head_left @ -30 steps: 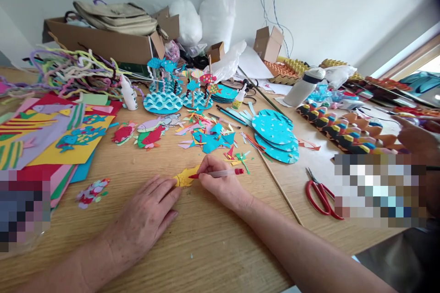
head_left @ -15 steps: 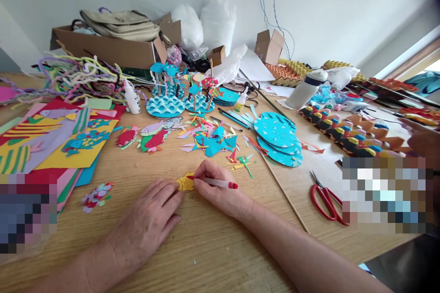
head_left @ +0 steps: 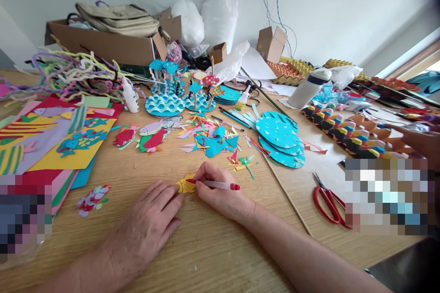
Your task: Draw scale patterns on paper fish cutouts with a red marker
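Note:
A small yellow paper fish (head_left: 186, 185) with drawn lines lies on the wooden table, between my two hands. My right hand (head_left: 220, 191) pinches a pen (head_left: 220, 185) with a clear barrel and red end; its red tip is at the fish. Flat on the table, my left hand (head_left: 153, 215) has its fingertips at the fish's left edge and its thumb a little apart. Cut paper fish (head_left: 153, 139) and colourful scraps (head_left: 216, 139) lie beyond my hands. Left of my left hand is a small pile of round paper bits (head_left: 93, 200).
Red-handled scissors (head_left: 328, 203) and a thin stick (head_left: 287, 194) lie to the right, near stacked blue discs (head_left: 280, 139). Coloured paper sheets (head_left: 80, 146) cover the left side. Glue bottles (head_left: 131, 96) and wavy blue stands (head_left: 165, 104) are farther back. Another person's hand (head_left: 419, 139) shows at the right edge.
The view has shifted slightly. The other person's hand at the right edge now reaches further in, over the folded paper strips. My hands and the pen hold nearly the same pose.

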A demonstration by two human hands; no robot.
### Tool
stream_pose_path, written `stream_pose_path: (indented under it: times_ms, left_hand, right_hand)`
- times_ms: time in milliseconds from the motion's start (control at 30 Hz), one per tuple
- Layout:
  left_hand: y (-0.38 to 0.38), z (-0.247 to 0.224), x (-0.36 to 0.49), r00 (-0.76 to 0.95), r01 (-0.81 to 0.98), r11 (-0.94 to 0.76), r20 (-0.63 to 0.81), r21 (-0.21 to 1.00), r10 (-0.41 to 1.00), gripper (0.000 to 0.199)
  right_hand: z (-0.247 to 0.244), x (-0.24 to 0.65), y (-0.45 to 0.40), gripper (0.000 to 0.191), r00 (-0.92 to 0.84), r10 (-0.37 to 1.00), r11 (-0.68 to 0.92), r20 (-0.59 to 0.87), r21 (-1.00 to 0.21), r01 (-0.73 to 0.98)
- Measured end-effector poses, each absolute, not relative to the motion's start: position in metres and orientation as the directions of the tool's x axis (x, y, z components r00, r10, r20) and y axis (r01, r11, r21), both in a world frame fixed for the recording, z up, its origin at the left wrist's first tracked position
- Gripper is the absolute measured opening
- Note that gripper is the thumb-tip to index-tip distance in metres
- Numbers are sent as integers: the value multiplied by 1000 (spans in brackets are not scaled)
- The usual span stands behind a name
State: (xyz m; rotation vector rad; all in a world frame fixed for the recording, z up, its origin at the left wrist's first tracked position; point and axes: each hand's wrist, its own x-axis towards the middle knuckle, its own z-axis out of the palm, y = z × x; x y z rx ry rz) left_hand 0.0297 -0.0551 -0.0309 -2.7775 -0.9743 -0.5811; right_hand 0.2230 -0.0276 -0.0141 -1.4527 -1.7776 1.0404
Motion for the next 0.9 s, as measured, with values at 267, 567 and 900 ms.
stream_pose_path:
  times_ms: [267, 567, 900]
  left_hand:
    - [-55, -32, 30, 709, 628, -778, 419, -8, 567, 29]
    - [-54, -32, 30, 711, 622, -783, 431, -15, 556, 29]
    - [-55, -34, 29, 708, 639, -769, 392, 1, 588, 28]
  right_hand:
    - [-13, 222, -27, 11, -204, 978, 76, -35, -856, 512]
    - [-16, 222, -27, 11, -218, 976, 111, -6, -847, 519]
    - [-16, 224, -28, 11, -202, 979, 120, 17, -850, 513]
